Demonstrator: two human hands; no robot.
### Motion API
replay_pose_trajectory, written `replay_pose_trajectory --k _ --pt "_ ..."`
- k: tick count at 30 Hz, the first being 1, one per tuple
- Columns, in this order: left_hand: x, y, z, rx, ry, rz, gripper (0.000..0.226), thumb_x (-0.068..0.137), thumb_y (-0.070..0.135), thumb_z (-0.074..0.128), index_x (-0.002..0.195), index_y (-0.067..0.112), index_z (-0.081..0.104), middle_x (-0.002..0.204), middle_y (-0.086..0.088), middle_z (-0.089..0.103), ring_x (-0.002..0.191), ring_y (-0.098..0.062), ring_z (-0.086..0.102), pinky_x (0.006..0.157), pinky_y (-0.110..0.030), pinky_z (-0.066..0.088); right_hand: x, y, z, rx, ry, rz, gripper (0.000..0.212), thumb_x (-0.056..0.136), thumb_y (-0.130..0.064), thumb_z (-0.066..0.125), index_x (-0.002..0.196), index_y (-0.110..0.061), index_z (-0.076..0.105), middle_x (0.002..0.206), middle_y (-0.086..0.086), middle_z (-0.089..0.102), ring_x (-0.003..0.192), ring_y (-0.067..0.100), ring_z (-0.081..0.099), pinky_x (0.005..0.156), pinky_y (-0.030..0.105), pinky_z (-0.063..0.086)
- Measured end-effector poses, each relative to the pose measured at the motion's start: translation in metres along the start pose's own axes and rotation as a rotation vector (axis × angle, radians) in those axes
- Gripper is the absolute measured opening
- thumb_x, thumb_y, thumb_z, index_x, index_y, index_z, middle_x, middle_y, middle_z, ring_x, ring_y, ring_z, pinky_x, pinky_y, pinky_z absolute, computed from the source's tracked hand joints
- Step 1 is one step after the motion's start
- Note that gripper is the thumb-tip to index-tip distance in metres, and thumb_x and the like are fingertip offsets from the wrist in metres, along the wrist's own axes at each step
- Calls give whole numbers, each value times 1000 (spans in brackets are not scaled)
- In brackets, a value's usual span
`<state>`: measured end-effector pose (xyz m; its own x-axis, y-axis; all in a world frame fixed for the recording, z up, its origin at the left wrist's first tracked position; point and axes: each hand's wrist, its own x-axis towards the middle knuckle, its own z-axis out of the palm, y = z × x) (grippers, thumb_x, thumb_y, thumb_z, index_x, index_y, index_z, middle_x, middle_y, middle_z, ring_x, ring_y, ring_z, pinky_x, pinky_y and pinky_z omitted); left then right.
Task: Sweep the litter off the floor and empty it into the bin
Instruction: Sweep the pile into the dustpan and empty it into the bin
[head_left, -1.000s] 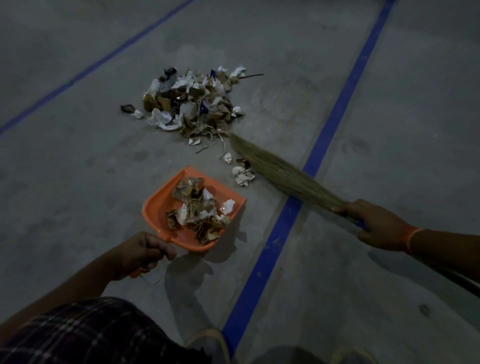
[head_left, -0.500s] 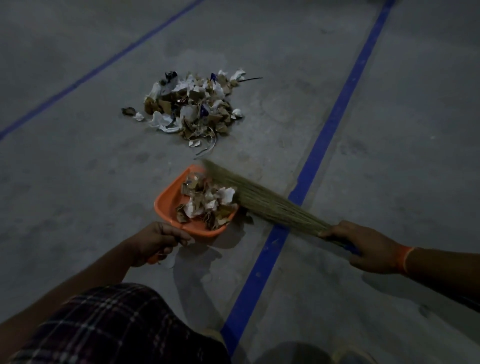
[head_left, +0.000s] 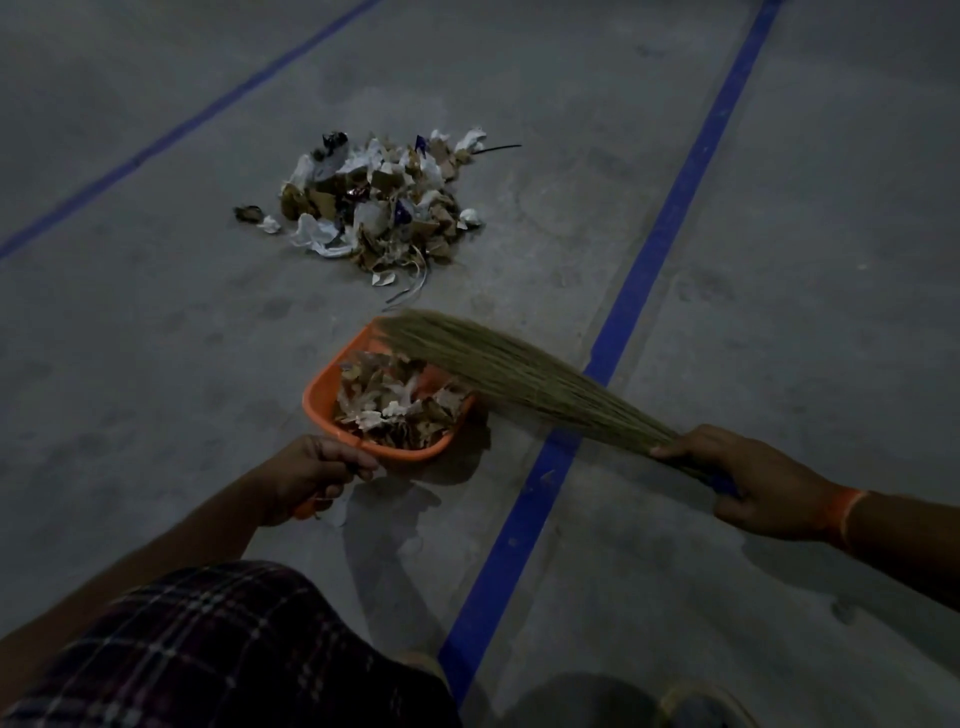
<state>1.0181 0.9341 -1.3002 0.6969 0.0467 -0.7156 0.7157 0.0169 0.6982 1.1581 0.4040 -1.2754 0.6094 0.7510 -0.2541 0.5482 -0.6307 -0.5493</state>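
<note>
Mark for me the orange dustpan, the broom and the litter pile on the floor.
orange dustpan (head_left: 323, 396): head view, on its bare left wall.
broom (head_left: 519, 374): head view, on the middle of the straw bristles.
litter pile (head_left: 374, 202): head view, on the centre of the heap beyond the dustpan.

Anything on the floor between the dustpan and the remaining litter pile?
Nothing visible. Bare floor lies between the dustpan and the pile; only a few stray scraps trail from the pile's near edge. The broom lies over the dustpan's far edge.
</note>
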Motion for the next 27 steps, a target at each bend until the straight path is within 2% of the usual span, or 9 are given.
replay_pose_trajectory --k 5,10,17,22,25,27 --pt "1 3 2 29 17 9 42 91 -17 41 96 3 78 91 -15 70 42 -12 42 35 -13 29 -1 1 -5 14 10 36 80 72 -10 67 138 -49 43 121 -16 52 109 -3 51 91 17 45" --pt "-1 6 3 5 32 28 43 92 -17 40 93 2 78 87 -18 67 41 -12 42 33 -14 30 2 -3 -12 59 53 47 80 69 -8 67 136 -47 47 123 -19 52 112 -7 51 89 5 38" --pt "1 26 11 -10 36 60 42 92 -19 40 89 -1 77 83 -14 70 40 -11 43 33 -15 31 12 -5 -25 90 82 114 77 69 -18 63 136 -52 43 130 -15 50 113 -3 51 95 16 39" --pt "20 54 22 71 14 117 38 93 -17 41 95 -2 76 90 -20 67 42 -12 44 35 -17 31 26 -12 -33 135 121 143 75 74 -12 64 136 -48 45 137 -14 48 120 6 50 104 29 41" --pt "27 74 35 101 10 140 39 93 -18 40 94 -1 76 89 -16 70 42 -11 45 35 -18 32 34 -21 -38 196 168 162 70 84 -1 61 135 -46 45 135 -19 47 120 -1 47 108 28 38" --pt "29 85 45 109 -2 150 39 93 -18 40 96 -2 75 87 -14 71 43 -11 45 34 -19 32 37 -25 -41 227 170 173 69 89 -2 57 138 -48 41 136 -23 42 109 -13 49 103 22 41"
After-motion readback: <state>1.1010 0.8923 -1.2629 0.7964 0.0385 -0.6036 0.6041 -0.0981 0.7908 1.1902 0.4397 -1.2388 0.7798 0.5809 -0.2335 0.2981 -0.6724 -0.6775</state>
